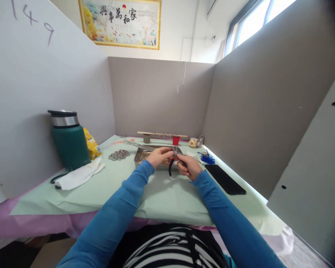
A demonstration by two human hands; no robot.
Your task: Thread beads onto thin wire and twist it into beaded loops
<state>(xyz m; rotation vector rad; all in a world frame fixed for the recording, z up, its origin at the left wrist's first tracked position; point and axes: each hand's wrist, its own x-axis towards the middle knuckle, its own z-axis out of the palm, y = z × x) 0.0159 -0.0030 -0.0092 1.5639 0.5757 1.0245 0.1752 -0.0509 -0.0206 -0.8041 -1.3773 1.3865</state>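
Flask (69, 139) left (phone (225, 179) right) of tray (140, 155)

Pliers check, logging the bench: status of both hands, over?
Right hand gripping black-handled pliers. Left hand pinching a small piece at the pliers' tip, too small to identify. Metal tray directly behind; nothing between hands.

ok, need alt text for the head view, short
Two blue-sleeved arms reach over a pale green table cover: the right hand grips small pliers and the left hand pinches a tiny piece at their tip, above a metal tray. A green flask stands left; a black phone lies right.
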